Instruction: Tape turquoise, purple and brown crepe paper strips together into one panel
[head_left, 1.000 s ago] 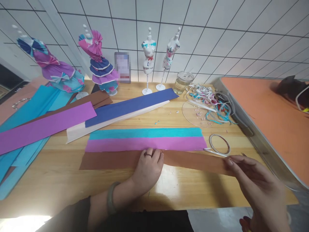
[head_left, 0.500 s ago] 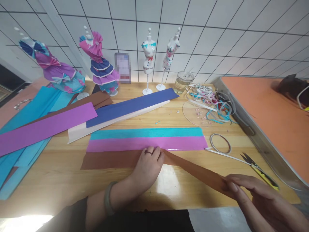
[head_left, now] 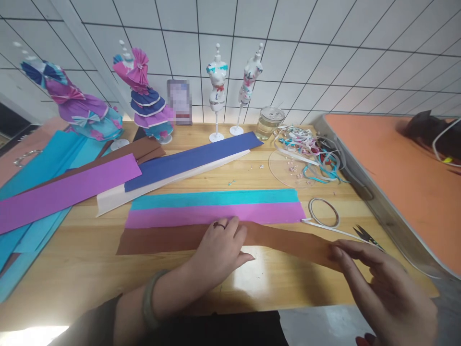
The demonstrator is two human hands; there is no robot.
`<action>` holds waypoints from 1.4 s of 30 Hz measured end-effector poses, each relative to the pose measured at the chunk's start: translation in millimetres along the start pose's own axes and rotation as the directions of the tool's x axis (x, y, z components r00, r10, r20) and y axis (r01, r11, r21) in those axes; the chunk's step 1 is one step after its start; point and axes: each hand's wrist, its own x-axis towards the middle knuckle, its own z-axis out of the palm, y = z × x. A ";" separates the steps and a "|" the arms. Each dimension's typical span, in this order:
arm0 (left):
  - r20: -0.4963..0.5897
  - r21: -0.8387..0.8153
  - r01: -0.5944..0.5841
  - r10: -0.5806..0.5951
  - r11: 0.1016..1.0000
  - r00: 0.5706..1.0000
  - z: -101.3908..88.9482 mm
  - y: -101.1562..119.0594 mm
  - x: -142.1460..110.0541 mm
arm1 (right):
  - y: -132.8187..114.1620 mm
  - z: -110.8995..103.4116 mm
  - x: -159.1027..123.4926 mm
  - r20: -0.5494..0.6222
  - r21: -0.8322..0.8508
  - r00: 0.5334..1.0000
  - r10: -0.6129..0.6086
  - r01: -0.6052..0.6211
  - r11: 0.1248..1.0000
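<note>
A brown crepe paper strip [head_left: 162, 239] lies along the lower edge of a purple strip [head_left: 180, 215], which borders a turquoise strip [head_left: 216, 198]. My left hand [head_left: 220, 242] presses its fingertips down on the middle of the brown strip near the purple edge, thumb held apart. Between thumb and fingers, my right hand [head_left: 382, 283] pinches the brown strip's right end, raised off the table. A roll of narrow double-sided tape [head_left: 324, 212] lies beyond the right hand, its loose white end trailing. Thread snips [head_left: 365, 235] are partly hidden behind that hand.
Two dressed mannequins [head_left: 151, 103] stand at the back left, two bare ones [head_left: 217, 91] at the centre. A lidded cup of liquid [head_left: 269, 122] and a tangle of ribbon scraps [head_left: 309, 149] are behind. Blue paper [head_left: 194, 156] and purple paper [head_left: 72, 192] lie left.
My right hand has moved up and slightly left, bringing the brown strip's right part nearer the purple edge. My left thumb now shows, spread from the fingers. The view has shifted slightly.
</note>
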 end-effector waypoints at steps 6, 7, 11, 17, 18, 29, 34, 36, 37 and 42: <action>-0.168 -0.172 -0.232 0.204 0.957 0.964 -11.8 16.5 21.8 | -21.9 2.5 -9.8 0.002 -0.010 0.979 -0.206 0.206 0.978; -0.205 -0.194 -0.293 0.253 0.936 0.945 -11.8 20.3 26.5 | -24.7 2.5 -12.5 0.013 0.003 0.976 -0.218 0.218 0.976; -0.259 -0.303 -0.477 0.411 0.825 0.874 -8.8 34.4 44.9 | -27.2 -1.6 -20.0 0.074 0.084 0.971 -0.226 0.220 0.972; -0.246 -0.442 -0.536 0.477 0.719 0.843 -4.2 41.9 61.6 | 15.9 5.3 18.4 0.110 0.122 0.990 -0.087 0.074 0.990; -0.240 -0.451 -0.542 0.489 0.709 0.839 -3.6 42.4 62.7 | 26.6 11.2 28.5 0.112 0.047 0.992 -0.053 0.048 0.998; -0.149 -0.398 -0.571 0.563 0.718 0.813 7.9 49.6 80.6 | 83.5 36.9 72.2 0.209 -0.115 0.978 -0.026 0.051 0.992; -0.105 -0.425 -0.536 0.549 0.729 0.829 10.8 52.8 93.8 | 87.2 25.8 78.4 0.227 -0.076 0.974 0.017 0.000 0.997; -0.095 -0.428 -0.538 0.556 0.726 0.826 12.5 54.0 98.8 | 89.5 23.8 79.4 0.241 -0.052 0.970 0.025 -0.012 0.999; -0.090 -0.427 -0.539 0.559 0.726 0.824 13.6 54.5 101.2 | 91.6 23.0 79.8 0.241 -0.054 0.970 0.027 -0.014 0.998; -0.057 -0.441 -0.509 0.543 0.739 0.838 19.4 57.1 110.0 | 110.4 18.2 86.3 0.149 -0.149 0.988 0.037 -0.014 0.989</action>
